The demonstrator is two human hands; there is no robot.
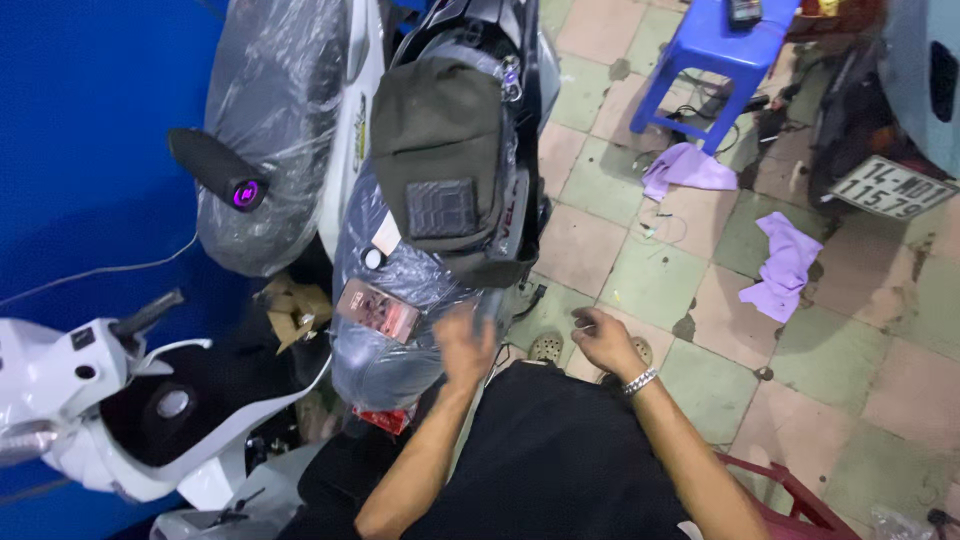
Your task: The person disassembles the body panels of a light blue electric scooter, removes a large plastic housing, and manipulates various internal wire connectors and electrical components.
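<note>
The left hand point(466, 343) is resting with spread fingers on the plastic-wrapped scooter seat point(400, 300), maybe for steadying it. Just left of this hand is lying a phone point(379, 310). The right hand point(603, 338) is pinching something small, held apart above the tiled floor point(650, 280).

The left hand point(466, 343) is a blur, so its fingers cannot be told apart. The right hand point(603, 340) pinches something too small to name. The blue stool point(712, 55) is cut off by the top edge. A red chair point(790, 495) is cut off at the bottom right. The white scooter point(95, 400) runs off the left edge. The wrapped seat point(400, 350) hides under shiny plastic.
</note>
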